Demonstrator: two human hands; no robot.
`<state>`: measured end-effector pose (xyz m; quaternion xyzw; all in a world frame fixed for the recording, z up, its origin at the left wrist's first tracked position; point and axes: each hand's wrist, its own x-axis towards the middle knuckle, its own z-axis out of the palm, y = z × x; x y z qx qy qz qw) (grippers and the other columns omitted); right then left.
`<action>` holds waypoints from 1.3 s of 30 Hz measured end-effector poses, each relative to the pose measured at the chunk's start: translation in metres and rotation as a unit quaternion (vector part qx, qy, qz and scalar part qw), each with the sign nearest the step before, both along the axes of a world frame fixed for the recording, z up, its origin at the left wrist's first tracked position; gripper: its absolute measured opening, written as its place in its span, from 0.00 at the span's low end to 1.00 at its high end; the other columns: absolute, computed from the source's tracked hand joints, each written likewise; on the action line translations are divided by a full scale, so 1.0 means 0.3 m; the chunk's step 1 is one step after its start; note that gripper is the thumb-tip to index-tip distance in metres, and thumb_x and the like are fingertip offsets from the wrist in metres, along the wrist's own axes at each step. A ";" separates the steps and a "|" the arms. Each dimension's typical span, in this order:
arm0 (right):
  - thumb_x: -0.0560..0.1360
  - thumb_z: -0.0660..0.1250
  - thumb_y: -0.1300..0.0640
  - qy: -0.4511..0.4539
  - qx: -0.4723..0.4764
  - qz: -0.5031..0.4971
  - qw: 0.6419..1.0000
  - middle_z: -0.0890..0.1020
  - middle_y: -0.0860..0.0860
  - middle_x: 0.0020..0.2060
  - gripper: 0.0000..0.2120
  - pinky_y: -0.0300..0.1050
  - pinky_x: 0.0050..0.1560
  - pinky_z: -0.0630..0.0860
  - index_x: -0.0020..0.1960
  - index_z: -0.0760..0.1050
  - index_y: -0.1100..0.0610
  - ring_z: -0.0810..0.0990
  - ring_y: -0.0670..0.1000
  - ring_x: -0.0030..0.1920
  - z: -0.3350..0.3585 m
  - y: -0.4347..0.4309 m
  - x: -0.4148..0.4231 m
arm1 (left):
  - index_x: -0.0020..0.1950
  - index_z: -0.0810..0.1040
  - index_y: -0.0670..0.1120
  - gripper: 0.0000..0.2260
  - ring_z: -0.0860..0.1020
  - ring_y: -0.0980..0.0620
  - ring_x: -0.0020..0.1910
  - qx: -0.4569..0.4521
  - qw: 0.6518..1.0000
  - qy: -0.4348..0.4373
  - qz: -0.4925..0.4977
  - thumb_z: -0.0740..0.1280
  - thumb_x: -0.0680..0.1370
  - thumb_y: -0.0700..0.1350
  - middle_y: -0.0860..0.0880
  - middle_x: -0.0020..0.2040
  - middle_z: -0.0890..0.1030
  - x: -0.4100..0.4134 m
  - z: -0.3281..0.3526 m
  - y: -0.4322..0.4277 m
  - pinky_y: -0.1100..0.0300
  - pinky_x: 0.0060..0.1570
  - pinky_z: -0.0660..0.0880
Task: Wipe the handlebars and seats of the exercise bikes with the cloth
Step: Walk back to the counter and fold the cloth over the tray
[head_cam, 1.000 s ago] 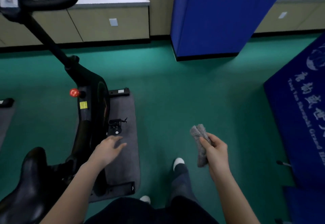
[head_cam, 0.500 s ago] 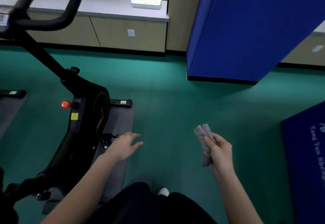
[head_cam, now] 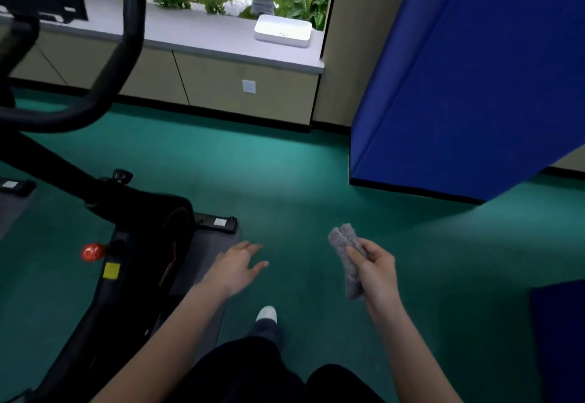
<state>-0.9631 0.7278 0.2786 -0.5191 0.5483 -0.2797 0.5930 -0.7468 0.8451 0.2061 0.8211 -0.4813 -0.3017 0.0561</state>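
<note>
the grey cloth (head_cam: 345, 260) is folded into a thick wad and gripped in the right hand (head_cam: 375, 271), fingers curled round its middle, held in the air over the green floor (head_cam: 285, 181). the left hand (head_cam: 235, 268) hangs free with fingers spread and relaxed, holding nothing, just beside the black exercise bike (head_cam: 133, 244). the bike's handlebar (head_cam: 117, 54) curves up at the left. a blue padded mat (head_cam: 459, 86) stands at the right.

Grey fluffy cloth (head_cam: 343, 253) folded, upright in right hand (head_cam: 376, 271); black handlebar (head_cam: 125, 44) curves up, upper left.
</note>
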 end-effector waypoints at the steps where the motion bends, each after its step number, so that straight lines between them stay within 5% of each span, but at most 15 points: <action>1: 0.75 0.66 0.68 0.001 -0.002 0.004 1.000 0.81 0.57 0.41 0.07 0.46 0.44 0.71 0.45 0.79 0.58 0.77 0.52 0.41 0.005 -0.045 0.043 | 0.73 0.64 0.50 0.24 0.62 0.50 0.73 -0.005 1.000 -0.003 0.000 0.58 0.80 0.58 0.48 0.73 0.66 0.037 0.004 -0.054 0.54 0.68 0.62; 16: 0.75 0.64 0.69 0.000 0.025 0.049 0.999 0.80 0.57 0.42 0.06 0.44 0.43 0.72 0.49 0.79 0.66 0.76 0.52 0.42 -0.016 -0.693 0.475 | 0.73 0.65 0.50 0.23 0.66 0.48 0.70 0.011 0.998 -0.005 0.066 0.59 0.80 0.56 0.49 0.71 0.68 0.390 -0.010 -0.670 0.55 0.67 0.63; 39: 0.76 0.65 0.66 0.037 0.033 0.108 0.993 0.82 0.56 0.43 0.06 0.45 0.47 0.72 0.50 0.79 0.63 0.78 0.52 0.44 -0.057 -1.709 0.861 | 0.72 0.66 0.50 0.23 0.66 0.48 0.70 -0.009 0.982 0.014 0.189 0.60 0.79 0.58 0.48 0.71 0.68 0.706 -0.003 -1.478 0.52 0.67 0.65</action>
